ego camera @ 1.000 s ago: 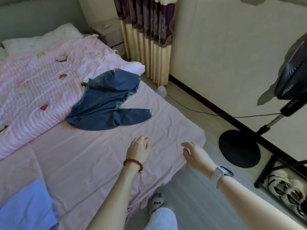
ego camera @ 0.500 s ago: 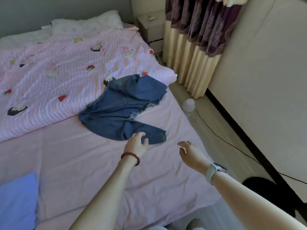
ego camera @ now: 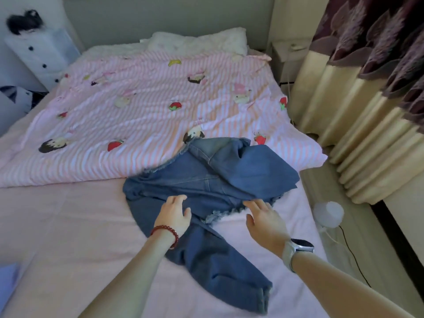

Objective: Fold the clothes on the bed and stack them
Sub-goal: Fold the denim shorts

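Nearest, a trouser leg of the jeans (ego camera: 206, 226) ran back from under both wrists toward the bed's (ego camera: 68, 237) near edge, lying flat on the pink sheet. The left hand (ego camera: 173, 213), with a red bead bracelet (ego camera: 165, 232) at its wrist, lay palm down on the denim; its fingers (ego camera: 176, 198) were loosely spread and only slightly bent, resting on the cloth without pinching it. The right hand (ego camera: 263, 218), a watch (ego camera: 298, 246) at its wrist, reached just beside it, fingers extended and a little apart, the fingertips (ego camera: 252, 203) touching the frayed hem; whether they had caught the edge could not be told. Neither hand had closed around anything.

Beyond the fingertips the rest of the jeans lay crumpled, the upper part folded over itself and overlapping the edge of a striped quilt (ego camera: 137, 115). Past the quilt sat white pillows (ego camera: 197, 42). To the right of the right hand, off the bed, a small white lamp (ego camera: 328, 214) stood on the floor below the curtains (ego camera: 367, 111).
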